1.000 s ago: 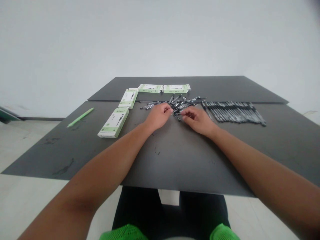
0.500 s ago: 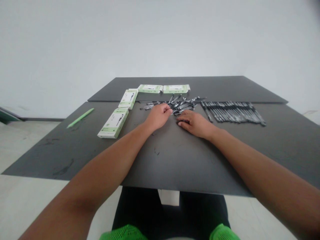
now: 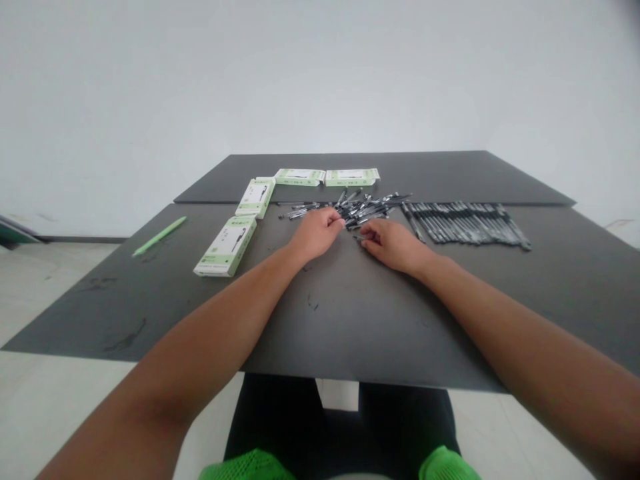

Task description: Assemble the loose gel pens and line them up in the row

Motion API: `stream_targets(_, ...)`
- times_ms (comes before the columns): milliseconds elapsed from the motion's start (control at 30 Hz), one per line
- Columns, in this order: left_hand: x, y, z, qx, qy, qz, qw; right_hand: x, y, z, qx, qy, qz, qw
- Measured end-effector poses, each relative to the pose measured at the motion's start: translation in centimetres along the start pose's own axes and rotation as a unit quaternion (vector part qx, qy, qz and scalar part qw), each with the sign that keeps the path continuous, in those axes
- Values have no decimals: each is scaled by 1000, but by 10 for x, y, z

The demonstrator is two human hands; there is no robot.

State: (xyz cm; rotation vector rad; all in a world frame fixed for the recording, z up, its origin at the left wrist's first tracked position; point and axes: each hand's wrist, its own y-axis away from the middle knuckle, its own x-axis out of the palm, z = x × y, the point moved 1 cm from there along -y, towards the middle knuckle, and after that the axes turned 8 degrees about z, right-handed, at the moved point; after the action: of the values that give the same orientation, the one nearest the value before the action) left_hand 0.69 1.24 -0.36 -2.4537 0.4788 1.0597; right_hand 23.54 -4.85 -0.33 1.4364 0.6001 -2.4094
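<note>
A loose pile of black-and-clear pens [image 3: 373, 208] lies in the middle of the dark table. My left hand [image 3: 319, 232] rests at the pile's near left edge with its fingers curled closed; what they hold, if anything, is hidden. Just to the right, my right hand [image 3: 390, 243] is closed in a pinch, and a dark pen tip pokes out left of its fingertips. Most of that pen is covered by the hand. Beyond my right hand, several pens lie side by side in a neat row [image 3: 465, 223].
Two green-and-white pen boxes [image 3: 227, 247] lie end to end on the left, and two more boxes [image 3: 351, 177] sit at the back. A light green pen-shaped stick [image 3: 160, 236] is near the table's left edge. A seam crosses the table [image 3: 320, 320] behind the pens.
My right hand has shifted slightly right, its fingers have drawn together, and a pen tip now shows at them. My left hand stays in place.
</note>
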Motion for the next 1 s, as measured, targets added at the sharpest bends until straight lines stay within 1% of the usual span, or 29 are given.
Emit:
stream_targets(167,0,0,1,-2,0,1,1000,-3,0,1,-19,38,10,999)
stream_targets(300,0,0,-1,-3,2,2,1000,0,0,0,-11,35,11,999)
stream_targets(367,0,1,-1,-3,4,2,1000,1,0,-2,0,13,-1,1000)
stream_targets(467,0,1,-2,-3,8,4,1000,1,-2,-5,22,-45,-35,998)
stream_targets(600,-1,2,-4,1,16,0,1000,-1,-4,-10,85,-154,-84,981)
stream_targets(700,-2,3,-6,6,26,3,1000,-1,-5,-12,136,-248,-120,952)
stream_targets(767,-2,4,-7,11,33,9,999,0,-6,-13,164,-328,-152,918)
stream_targets(833,-2,4,-7,17,44,18,999,0,-7,-13,178,-410,-176,877)
stream_targets(900,-1,5,-8,23,56,29,998,-1,-8,-12,176,-477,-181,842)
stream_targets(1000,0,6,-8,36,66,47,996,-4,-8,-12,169,-541,-170,806)
